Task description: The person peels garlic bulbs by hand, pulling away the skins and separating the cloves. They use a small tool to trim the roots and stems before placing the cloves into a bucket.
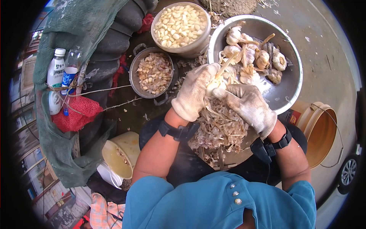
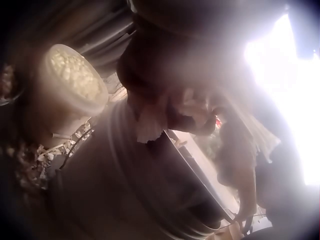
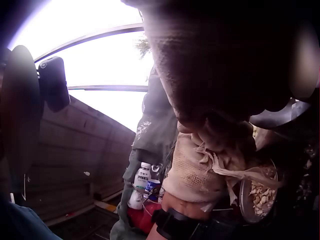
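Both hands wear dirty white knit gloves and meet over a heap of papery garlic skins [image 1: 221, 128]. In the head view the left hand [image 1: 195, 91] grips a garlic bulb [image 1: 212, 88] whose dry stalk points up and right. The right hand [image 1: 249, 107] pinches the same bulb from the other side, thumb against it. The right wrist view shows the gloved left hand [image 3: 195, 170] with loose skin strips and the stalk trailing from it. The left wrist view is dim and hazy, so the bulb is hard to make out there.
A metal basin [image 1: 297, 76] of whole bulbs lies beyond the right hand. A tub [image 1: 207, 42] of peeled cloves and a pot [image 1: 131, 76] of unpeeled-looking cloves stand at upper left. Buckets [image 1: 131, 143] flank the person. Strings run left to bottles [image 1: 56, 72] and green netting [image 1: 49, 133].
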Action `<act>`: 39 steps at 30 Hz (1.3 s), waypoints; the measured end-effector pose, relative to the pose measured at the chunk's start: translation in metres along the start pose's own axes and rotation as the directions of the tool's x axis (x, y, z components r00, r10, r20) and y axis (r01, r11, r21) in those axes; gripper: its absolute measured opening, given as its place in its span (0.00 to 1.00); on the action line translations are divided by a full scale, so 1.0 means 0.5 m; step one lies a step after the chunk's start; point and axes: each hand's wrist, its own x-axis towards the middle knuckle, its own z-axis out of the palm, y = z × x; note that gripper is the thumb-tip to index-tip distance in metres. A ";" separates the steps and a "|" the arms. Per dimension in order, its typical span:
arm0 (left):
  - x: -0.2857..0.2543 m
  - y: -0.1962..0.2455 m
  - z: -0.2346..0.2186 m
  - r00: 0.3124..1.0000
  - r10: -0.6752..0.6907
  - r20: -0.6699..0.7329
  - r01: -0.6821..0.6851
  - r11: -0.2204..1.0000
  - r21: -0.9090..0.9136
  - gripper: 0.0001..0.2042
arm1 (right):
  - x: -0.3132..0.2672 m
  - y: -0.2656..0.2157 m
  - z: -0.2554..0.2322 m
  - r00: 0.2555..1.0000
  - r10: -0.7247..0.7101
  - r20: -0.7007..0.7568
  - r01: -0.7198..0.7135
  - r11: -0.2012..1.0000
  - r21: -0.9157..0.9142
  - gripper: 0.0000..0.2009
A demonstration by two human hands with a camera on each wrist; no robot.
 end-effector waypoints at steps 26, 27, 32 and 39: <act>0.015 -0.015 -0.027 0.993 -0.103 0.062 0.112 0.983 -0.145 0.18 | -0.012 0.018 -0.018 0.997 -0.056 0.055 0.049 0.992 0.118 0.22; 0.012 -0.014 -0.024 0.990 -0.122 0.064 0.131 0.977 -0.171 0.18 | -0.014 0.009 -0.021 0.992 0.053 0.115 -0.074 0.980 0.185 0.22; -0.004 0.003 -0.026 0.987 -0.107 0.116 0.126 0.978 -0.164 0.17 | -0.012 0.016 -0.014 0.982 0.079 0.171 -0.125 0.953 0.275 0.21; 0.014 0.025 -0.037 0.931 0.076 0.356 -0.226 0.888 0.400 0.18 | -0.008 0.057 0.000 0.954 -0.255 0.159 0.182 0.911 0.370 0.19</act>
